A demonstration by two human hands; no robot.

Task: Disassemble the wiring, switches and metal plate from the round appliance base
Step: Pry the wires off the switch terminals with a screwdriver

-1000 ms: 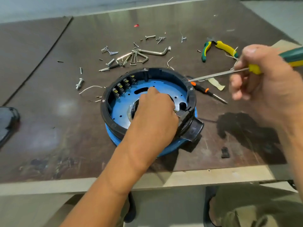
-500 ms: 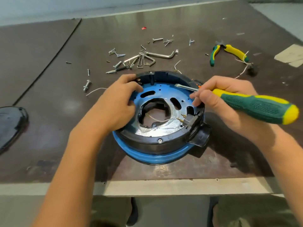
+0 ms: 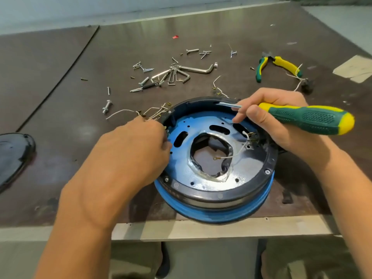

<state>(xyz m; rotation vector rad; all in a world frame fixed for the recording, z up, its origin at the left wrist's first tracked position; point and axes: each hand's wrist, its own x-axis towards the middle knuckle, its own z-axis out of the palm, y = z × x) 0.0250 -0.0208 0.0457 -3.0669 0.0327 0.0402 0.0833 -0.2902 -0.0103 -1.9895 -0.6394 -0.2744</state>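
1. Nearest me, the round appliance base (image 3: 218, 199) sits at the table's (image 3: 60, 178) near edge. Its metal plate (image 3: 201, 175) lies face up inside, and a loose white wire (image 3: 231, 156) crosses the centre hole.
2. At the base's 9 o'clock rim, the left hand (image 3: 132, 154) pinches a wire bundle (image 3: 155, 113) that trails out toward 10 o'clock.
3. At 2 o'clock, the right hand (image 3: 281, 121) is wrapped round a screwdriver (image 3: 314, 119), with the shaft over the rim.
4. Farther off I see hex keys (image 3: 181, 74) at 11 o'clock and pliers (image 3: 280, 65) at 1 o'clock.
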